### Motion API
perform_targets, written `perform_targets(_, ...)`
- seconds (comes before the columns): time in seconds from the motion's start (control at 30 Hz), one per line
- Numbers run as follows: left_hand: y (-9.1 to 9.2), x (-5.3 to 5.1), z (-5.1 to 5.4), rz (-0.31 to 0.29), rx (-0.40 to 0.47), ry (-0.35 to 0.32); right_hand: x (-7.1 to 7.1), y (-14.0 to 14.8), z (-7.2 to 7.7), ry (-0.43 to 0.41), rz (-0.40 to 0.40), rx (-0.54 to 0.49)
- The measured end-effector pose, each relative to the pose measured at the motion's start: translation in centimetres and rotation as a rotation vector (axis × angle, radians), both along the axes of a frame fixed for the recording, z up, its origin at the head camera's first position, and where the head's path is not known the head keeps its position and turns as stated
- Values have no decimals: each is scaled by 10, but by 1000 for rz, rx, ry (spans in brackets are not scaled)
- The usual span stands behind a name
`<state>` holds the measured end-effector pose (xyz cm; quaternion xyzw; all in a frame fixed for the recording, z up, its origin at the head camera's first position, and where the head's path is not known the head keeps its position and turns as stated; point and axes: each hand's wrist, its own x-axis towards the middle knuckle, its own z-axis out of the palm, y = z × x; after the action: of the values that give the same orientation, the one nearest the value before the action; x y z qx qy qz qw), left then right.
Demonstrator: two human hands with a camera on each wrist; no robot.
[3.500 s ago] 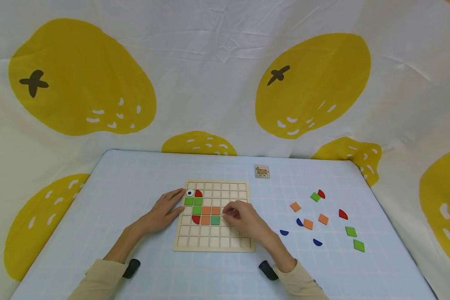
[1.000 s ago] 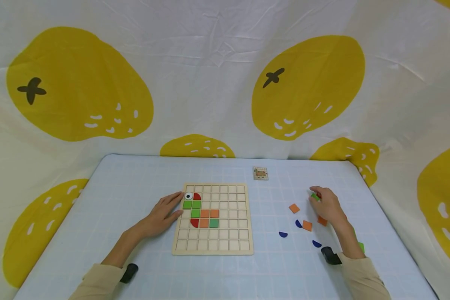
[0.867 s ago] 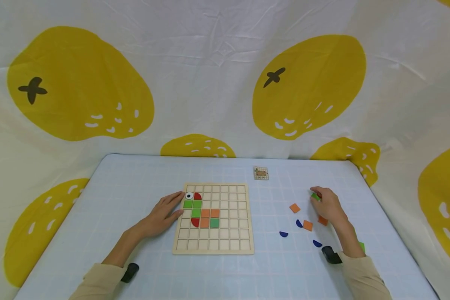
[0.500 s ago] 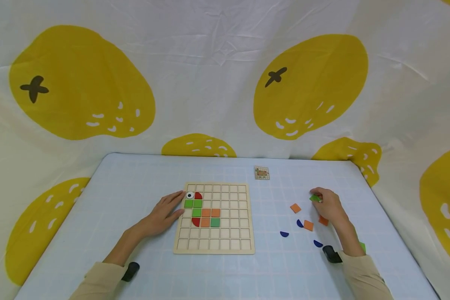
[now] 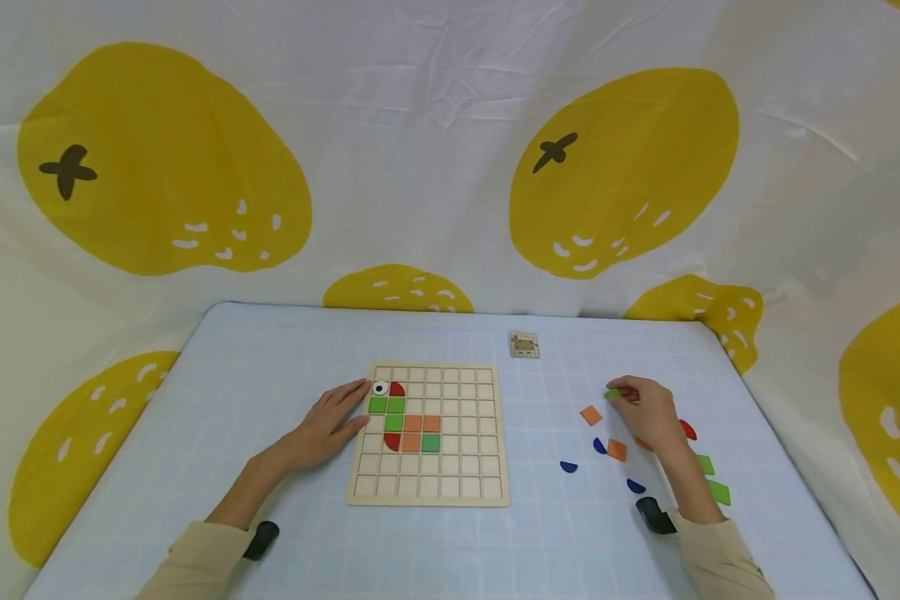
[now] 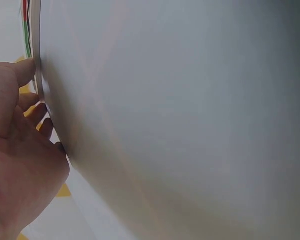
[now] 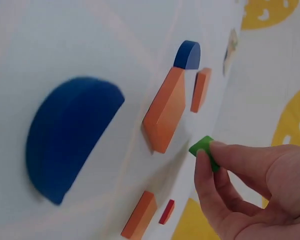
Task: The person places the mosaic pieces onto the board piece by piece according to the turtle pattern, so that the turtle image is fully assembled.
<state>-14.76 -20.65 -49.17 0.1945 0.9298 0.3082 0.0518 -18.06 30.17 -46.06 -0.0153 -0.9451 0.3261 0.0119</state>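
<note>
Moved in the last half second: the right hand [image 5: 647, 407], with its green tile [image 7: 202, 145], is a little further left; a red piece [image 5: 687, 429] now shows past the wrist.
Left hand [image 5: 321, 432]: fingers loosely stretched, gripping nothing, tips at the board's left edge; whether they press or only rest is hard to tell, since its wrist camera shows mostly table [image 5: 420, 550].
Board [image 5: 450, 465]: flat on the table, an eye piece [image 5: 379, 388] near its top left corner, with red, green, orange and teal pieces in nearby squares.
Board risk: a sideways push from the left hand could slide it and jog those pieces.
Card [image 5: 524, 344]: beyond the board's far right corner.
Blue half-circles [image 5: 568, 467]: three, loose between the board and the right forearm.
Orange squares [image 5: 590, 415]: three, loose, one partly behind the right hand.
Right hand's grip: thumb and fingertips pinched on the green tile, no gap beyond its own width.
Grip risk: so small a hold could let the tile twist or drop if the pinch slackens; a low wrist could scatter loose pieces.
Far right: two green squares [image 5: 719, 492], near the forearm.
</note>
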Motion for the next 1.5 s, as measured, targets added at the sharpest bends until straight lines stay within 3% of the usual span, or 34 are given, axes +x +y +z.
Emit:
perform_targets(0.6, -1, -2, -2, -7, -12, 5, 11, -44, 2, 47, 44, -76)
perform_targets(1.13, -1, -2, -1, -11, -11, 7, 13, -90, 6, 54, 98, -130)
perform_targets(1.5, -1, -2, -2, -14, -9, 1, 13, -127, 5, 52, 177, -194)
